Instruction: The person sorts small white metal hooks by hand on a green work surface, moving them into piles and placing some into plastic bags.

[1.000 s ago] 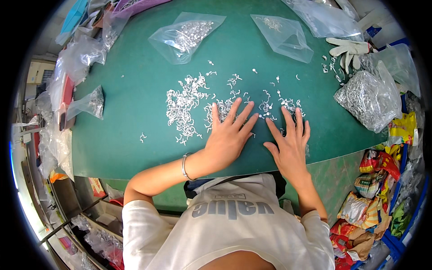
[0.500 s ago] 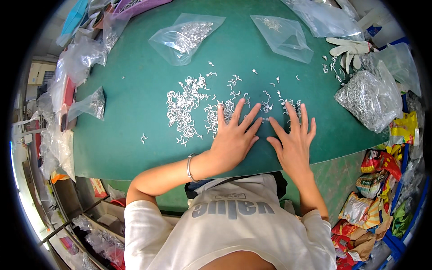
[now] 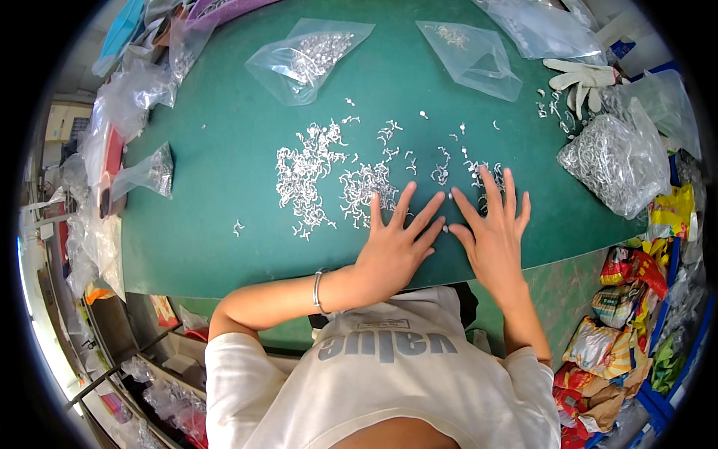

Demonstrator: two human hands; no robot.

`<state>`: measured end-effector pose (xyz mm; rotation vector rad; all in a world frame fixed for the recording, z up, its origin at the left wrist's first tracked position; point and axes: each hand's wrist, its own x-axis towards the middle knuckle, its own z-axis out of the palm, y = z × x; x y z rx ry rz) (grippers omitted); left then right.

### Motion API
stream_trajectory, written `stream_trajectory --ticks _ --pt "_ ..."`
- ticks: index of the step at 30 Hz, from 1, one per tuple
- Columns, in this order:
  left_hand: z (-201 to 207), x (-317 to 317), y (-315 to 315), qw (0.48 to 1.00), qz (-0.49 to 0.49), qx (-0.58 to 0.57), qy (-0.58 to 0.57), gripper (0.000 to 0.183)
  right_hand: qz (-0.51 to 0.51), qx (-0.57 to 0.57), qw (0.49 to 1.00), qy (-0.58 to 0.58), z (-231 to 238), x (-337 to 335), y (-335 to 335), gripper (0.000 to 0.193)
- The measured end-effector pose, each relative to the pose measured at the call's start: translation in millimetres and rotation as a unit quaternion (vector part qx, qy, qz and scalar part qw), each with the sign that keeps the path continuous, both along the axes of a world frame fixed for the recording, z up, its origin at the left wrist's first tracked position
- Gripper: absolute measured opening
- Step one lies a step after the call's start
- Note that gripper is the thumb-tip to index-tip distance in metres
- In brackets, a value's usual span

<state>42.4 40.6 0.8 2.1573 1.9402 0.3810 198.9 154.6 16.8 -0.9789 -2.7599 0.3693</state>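
My left hand (image 3: 395,245) lies palm down with its fingers spread, at the near side of a small heap of silvery curved metal pieces (image 3: 366,185). A larger heap of the same kind of piece (image 3: 303,179) lies further left. My right hand (image 3: 491,239) is also spread palm down, its fingertips by a small cluster of metal pieces (image 3: 479,173). Between the two hands a small shiny piece (image 3: 446,229) sits by the right thumb and left fingertips. Another small cluster (image 3: 441,170) lies beyond them. Neither hand grips anything; what lies under the fingers is hidden.
On the green table (image 3: 217,127) lie clear bags of metal parts (image 3: 318,56), with a bag of rings (image 3: 617,161) and a white glove (image 3: 580,78) at the right. More bags (image 3: 138,93) line the left edge. Colourful packages (image 3: 598,348) stand below at the right.
Both hands have slid nearer to me. The left hand has drawn away from the small heap, showing more of its pieces. A small piece between the hands has shifted nearer too.
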Motion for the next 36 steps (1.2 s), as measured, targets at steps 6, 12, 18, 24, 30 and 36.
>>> stream_trajectory --ticks 6,12,18,24,30,36 --pt "2 -3 -3 0.999 0.042 -0.007 -0.010 0.054 0.048 -0.078 0.995 0.030 13 13 -4 0.040" --pt "-1 3 -2 1.000 0.010 0.002 -0.021 0.052 0.000 0.002 0.999 0.047 -8 -14 15 0.039" --pt "1 -3 -4 0.999 0.046 0.004 -0.016 0.053 -0.013 0.000 1.000 0.024 -4 1 14 0.039" --pt "-3 -6 1 0.999 0.031 0.017 0.026 0.054 -0.009 0.015 1.000 0.017 -5 -7 14 0.053" --pt "-5 -27 -12 0.994 0.077 -0.001 0.083 0.058 0.045 -0.041 0.998 -0.027 14 17 -9 0.055" --pt "0 -11 -8 0.997 0.029 0.041 0.051 0.060 -0.013 -0.013 0.999 0.032 7 10 2 0.053"
